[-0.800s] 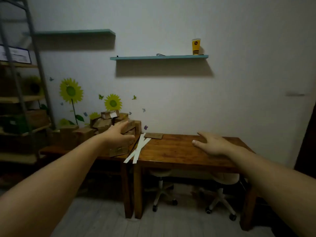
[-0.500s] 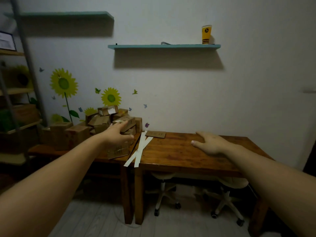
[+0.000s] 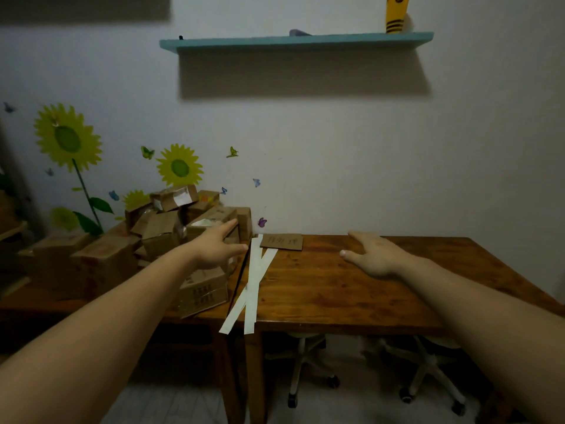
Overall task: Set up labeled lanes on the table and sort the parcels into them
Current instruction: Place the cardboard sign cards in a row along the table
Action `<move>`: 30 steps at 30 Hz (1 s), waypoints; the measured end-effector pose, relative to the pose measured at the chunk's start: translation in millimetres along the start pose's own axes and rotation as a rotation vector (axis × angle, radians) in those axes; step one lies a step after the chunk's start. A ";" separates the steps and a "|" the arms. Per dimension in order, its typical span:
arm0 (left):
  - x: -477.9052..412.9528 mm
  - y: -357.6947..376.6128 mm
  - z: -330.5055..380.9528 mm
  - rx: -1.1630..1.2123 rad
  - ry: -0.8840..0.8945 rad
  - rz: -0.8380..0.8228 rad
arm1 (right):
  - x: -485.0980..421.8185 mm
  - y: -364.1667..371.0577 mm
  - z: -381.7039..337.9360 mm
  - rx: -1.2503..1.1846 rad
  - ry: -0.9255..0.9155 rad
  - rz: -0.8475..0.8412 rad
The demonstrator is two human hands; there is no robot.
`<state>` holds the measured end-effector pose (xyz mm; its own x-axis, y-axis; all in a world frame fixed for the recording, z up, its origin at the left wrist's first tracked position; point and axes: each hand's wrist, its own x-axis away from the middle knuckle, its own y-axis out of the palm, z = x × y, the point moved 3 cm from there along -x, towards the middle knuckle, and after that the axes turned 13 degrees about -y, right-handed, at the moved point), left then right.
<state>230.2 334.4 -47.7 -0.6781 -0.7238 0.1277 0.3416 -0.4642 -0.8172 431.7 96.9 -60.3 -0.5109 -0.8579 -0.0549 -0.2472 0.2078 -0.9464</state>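
Observation:
A heap of brown cardboard parcels (image 3: 171, 218) covers the left table (image 3: 195, 319). Two white paper strips (image 3: 252, 289) lie crossed at the seam between the tables, their ends hanging over the front edge. A cardboard label with handwriting (image 3: 282, 241) lies at the back of the right wooden table (image 3: 351, 295). My left hand (image 3: 217, 246) reaches out over the parcels near the strips, fingers apart, holding nothing. My right hand (image 3: 371, 255) hovers palm down over the right table, fingers spread and empty.
Two wheeled stools (image 3: 308, 371) stand under the right table. A teal wall shelf (image 3: 296, 41) carries a yellow cup (image 3: 396, 13). Sunflower stickers (image 3: 67, 139) decorate the wall. A shelving unit edge shows at far left.
The view has come closer to the tables and tilted down. Both hands stay stretched out, empty, in much the same pose over parcels and table.

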 end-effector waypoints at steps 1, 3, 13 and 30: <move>-16.3 3.1 2.1 -0.011 -0.008 0.003 | -15.8 3.7 7.2 0.004 0.002 -0.006; -59.3 10.5 6.8 -0.026 -0.016 0.013 | -54.7 11.7 27.6 -0.001 -0.003 -0.012; -246.2 40.5 25.0 0.006 -0.106 -0.013 | -244.7 35.4 112.1 -0.037 -0.014 -0.112; -557.4 128.8 -38.2 0.075 -0.234 -0.357 | -492.4 168.3 170.8 -0.193 0.295 -0.260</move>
<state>627.3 697.6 -245.6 -0.5990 -0.6039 0.5259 0.1647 -0.7356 -0.6571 782.3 474.0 -246.9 -0.6180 -0.7280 0.2969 -0.5334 0.1108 -0.8386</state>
